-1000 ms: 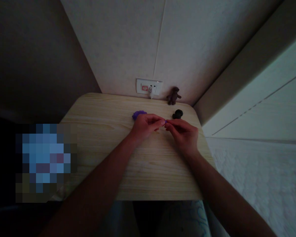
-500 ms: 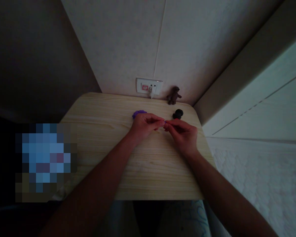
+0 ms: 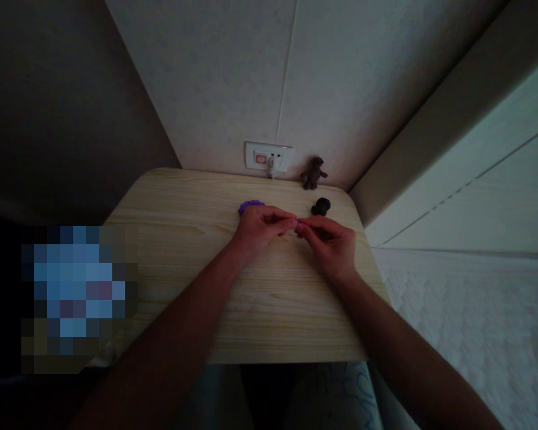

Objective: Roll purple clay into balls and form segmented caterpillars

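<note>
My left hand (image 3: 262, 230) and my right hand (image 3: 329, 239) meet above the middle of the table. Pinched between their fingertips is a tiny purple piece of what looks like modelling clay (image 3: 297, 221), mostly covered by the fingers. Just behind my left hand lies a larger purple lump with a bumpy edge (image 3: 250, 206), partly hidden by that hand. Beyond my right hand sits a small black rounded figure (image 3: 321, 206) with a bit of red at its base. A brown bear-shaped figure (image 3: 314, 173) stands upright near the wall.
The light wooden table (image 3: 183, 203) has rounded back corners and meets the wall. A wall socket (image 3: 269, 156) with a white plug in it is just above the back edge. A pale cabinet (image 3: 466, 185) rises at the right. A blurred-out bluish patch (image 3: 78, 286) covers the left side.
The whole view has shifted slightly left. Both hands keep their pinch on the tiny purple piece, and the things on the table stay in place.
</note>
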Motion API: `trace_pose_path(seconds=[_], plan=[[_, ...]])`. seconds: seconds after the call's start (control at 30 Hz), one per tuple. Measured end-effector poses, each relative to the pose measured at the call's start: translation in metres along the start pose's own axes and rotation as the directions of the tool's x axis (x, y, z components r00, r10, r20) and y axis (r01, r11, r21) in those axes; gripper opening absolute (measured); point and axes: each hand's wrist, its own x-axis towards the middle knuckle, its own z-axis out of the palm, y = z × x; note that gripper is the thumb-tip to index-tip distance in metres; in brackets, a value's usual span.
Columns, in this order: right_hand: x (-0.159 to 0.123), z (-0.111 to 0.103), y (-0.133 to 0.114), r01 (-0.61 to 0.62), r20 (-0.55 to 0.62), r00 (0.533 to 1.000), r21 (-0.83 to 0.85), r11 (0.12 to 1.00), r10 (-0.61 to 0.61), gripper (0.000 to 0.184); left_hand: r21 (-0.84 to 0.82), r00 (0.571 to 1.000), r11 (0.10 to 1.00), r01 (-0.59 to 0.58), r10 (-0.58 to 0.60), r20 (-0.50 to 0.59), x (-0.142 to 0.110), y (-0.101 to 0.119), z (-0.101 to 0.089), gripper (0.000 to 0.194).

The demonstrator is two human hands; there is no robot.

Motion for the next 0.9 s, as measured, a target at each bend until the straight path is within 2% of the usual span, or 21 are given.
trace_pose_path(seconds=[0.13,0.27,0.53,0.6,0.63,0.7,0.77,0.83,0.87,0.9], plan=[[0.000,0.001,-0.004,-0.059,-0.010,0.998,-0.019,0.998,0.059,0.021,0.000,1.000,1.000,0.001,-0.001,-0.001,0.000,0.001,0.001,0.023],[0.001,0.002,-0.005,-0.085,-0.030,0.996,0.012,0.996,0.085,0.024,-0.075,1.000,0.997,0.018,-0.017,0.007,0.000,0.001,0.000,0.022],[0.003,0.003,-0.005,-0.135,-0.037,0.990,0.040,0.990,0.136,0.029,-0.165,0.997,0.984,0.072,-0.071,0.011,-0.001,0.004,-0.001,0.040],[0.003,0.003,-0.005,-0.147,-0.042,0.988,0.057,0.988,0.149,0.030,-0.155,0.999,0.987,0.028,-0.034,-0.036,-0.001,0.005,-0.002,0.036],[0.004,0.003,-0.005,-0.152,-0.041,0.987,0.068,0.986,0.155,0.031,-0.140,0.995,0.990,-0.016,0.003,-0.095,0.000,0.005,-0.003,0.032],[0.004,0.004,-0.004,-0.162,-0.028,0.986,0.083,0.983,0.165,0.031,-0.066,0.954,0.989,-0.131,0.107,-0.278,0.001,0.006,-0.009,0.024],[0.004,0.005,-0.001,-0.177,0.012,0.984,0.070,0.982,0.177,0.030,0.070,0.850,0.974,-0.216,0.222,-0.478,0.003,0.008,-0.017,0.020],[0.003,0.007,0.002,-0.189,0.072,0.980,0.023,0.982,0.187,0.030,0.236,0.734,0.948,-0.215,0.316,-0.601,0.005,0.008,-0.026,0.018],[0.002,0.008,0.005,-0.189,0.101,0.977,-0.010,0.982,0.189,0.030,0.319,0.695,0.930,-0.181,0.351,-0.628,0.006,0.008,-0.030,0.016],[0.001,0.008,0.007,-0.185,0.131,0.973,-0.046,0.982,0.190,0.030,0.398,0.674,0.908,-0.134,0.378,-0.635,0.007,0.007,-0.033,0.015]])
